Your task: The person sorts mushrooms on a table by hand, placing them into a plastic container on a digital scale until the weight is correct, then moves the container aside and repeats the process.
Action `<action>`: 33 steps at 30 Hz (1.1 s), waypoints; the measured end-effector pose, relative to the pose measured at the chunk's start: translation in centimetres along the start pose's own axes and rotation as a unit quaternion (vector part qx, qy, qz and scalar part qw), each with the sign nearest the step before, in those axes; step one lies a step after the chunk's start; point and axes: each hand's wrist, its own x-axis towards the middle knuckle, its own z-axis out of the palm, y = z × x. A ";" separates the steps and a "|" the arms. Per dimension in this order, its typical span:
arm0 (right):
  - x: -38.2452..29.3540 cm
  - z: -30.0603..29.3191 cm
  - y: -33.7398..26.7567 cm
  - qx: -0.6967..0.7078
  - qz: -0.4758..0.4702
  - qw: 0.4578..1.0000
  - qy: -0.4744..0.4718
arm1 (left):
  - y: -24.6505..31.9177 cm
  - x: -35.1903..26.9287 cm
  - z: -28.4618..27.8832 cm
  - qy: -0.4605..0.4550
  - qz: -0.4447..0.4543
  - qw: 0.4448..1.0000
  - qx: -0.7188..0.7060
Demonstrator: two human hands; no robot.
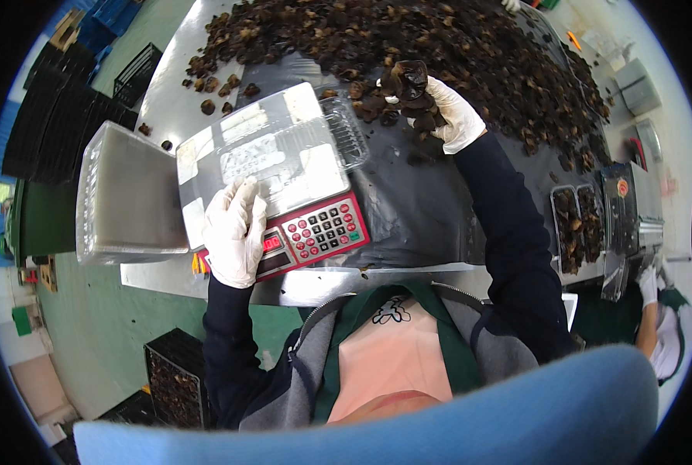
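Note:
My right hand (453,113), in a white glove, grips a clump of dark brown wood ear mushrooms (418,93) above the black sheet (404,197). A large heap of the same mushrooms (334,35) spreads over the table's far side. My left hand (235,232), gloved too, rests at the near left edge of a red digital scale (328,232), on its metal pan (264,151), its fingers partly over the display. Whether anything lies under that palm is hidden. An empty clear plastic tray (346,133) sits just past the pan's right edge.
A tall stack of clear trays (131,197) stands left of the scale. Filled trays (578,226) lie at the right beside a metal machine (624,197). A co-worker's gloved hand (648,288) shows at far right. Mushroom-filled crate (174,389) and black crates (61,116) are on the floor side.

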 end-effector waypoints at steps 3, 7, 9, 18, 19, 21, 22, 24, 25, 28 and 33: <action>3.5 2.4 1.1 -0.142 -0.023 0.987 -0.069 | -0.5 1.6 -0.7 -0.006 -0.035 0.999 0.023; 5.5 10.6 4.1 -0.366 -0.136 0.909 -0.149 | -0.3 4.1 -0.7 0.004 -0.015 0.997 -0.074; 6.2 14.2 5.9 -0.572 -0.177 0.783 -0.170 | -1.0 4.4 -0.6 -0.015 -0.013 0.998 -0.055; 3.4 13.9 8.8 -0.635 -0.406 0.649 -0.107 | -1.2 4.0 0.7 -0.095 -0.095 0.977 -0.165; 2.2 13.1 6.7 -0.591 -0.400 0.692 -0.109 | -1.4 4.0 0.9 -0.051 -0.037 0.996 -0.063; 3.3 7.8 5.3 -0.626 -0.486 0.608 0.048 | -1.5 4.6 1.2 -0.085 -0.031 0.996 0.012; 3.7 5.9 4.1 -0.626 -0.481 0.608 0.084 | -2.0 4.0 0.4 -0.080 -0.027 0.995 0.047; 5.3 -1.3 3.1 -0.666 -0.414 0.599 0.162 | -2.1 4.1 0.3 -0.080 -0.017 0.994 0.077; 5.2 -4.9 3.5 -0.732 -0.326 0.553 0.228 | -1.8 4.4 0.1 -0.082 -0.026 0.995 0.055; 5.6 -9.9 4.0 -0.778 -0.107 0.572 0.236 | -1.3 5.3 0.8 -0.097 -0.039 0.994 0.031; 9.2 -6.9 5.7 -0.799 -0.148 0.577 0.083 | -1.3 5.2 0.7 -0.101 -0.078 0.991 0.050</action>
